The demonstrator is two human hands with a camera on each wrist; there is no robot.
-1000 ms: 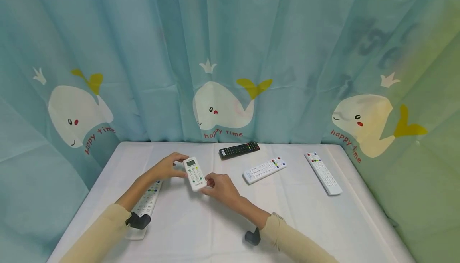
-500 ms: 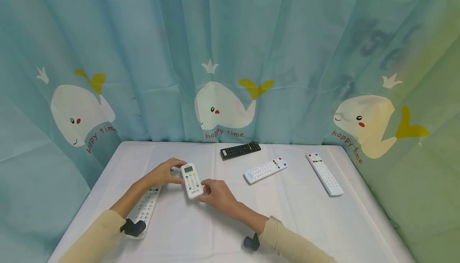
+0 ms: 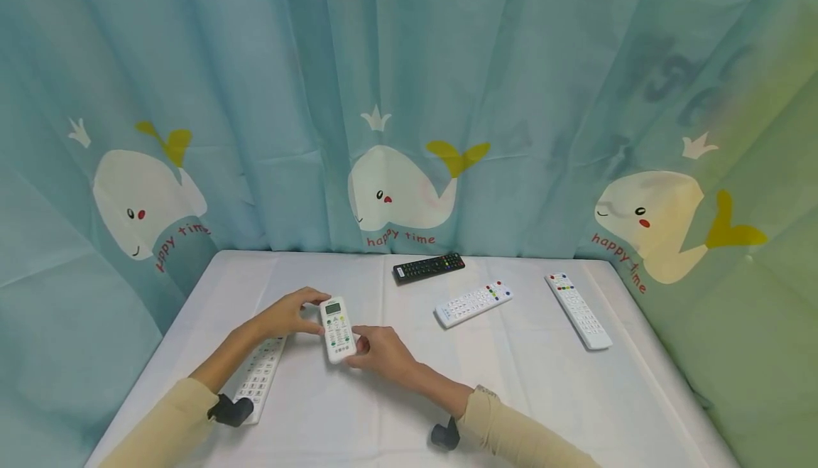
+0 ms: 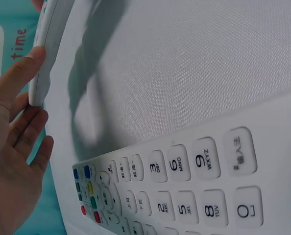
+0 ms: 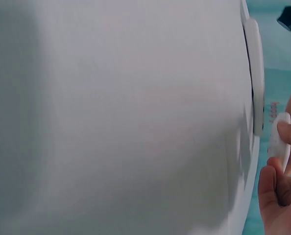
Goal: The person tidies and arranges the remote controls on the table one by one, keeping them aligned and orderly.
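A small white remote control with a little grey screen and green and yellow buttons is held above the table, its button face turned up. My left hand pinches its far left end between thumb and fingers. At the near right end, my right hand grips the edge. The left wrist view shows the remote side-on, with my left thumb on it and a shadow cast below. Under my left forearm lies a longer white remote, partly hidden by the sleeve and wrist camera; its number keys show large in the left wrist view.
A black remote lies near the table's back edge. Two more white remotes, one in the middle and one at the right, rest on the white table. A blue curtain with printed whales hangs behind.
Both hands have brought the small remote nearer to the person and slightly left. It has turned a little, so its long side points more straight away from the person.
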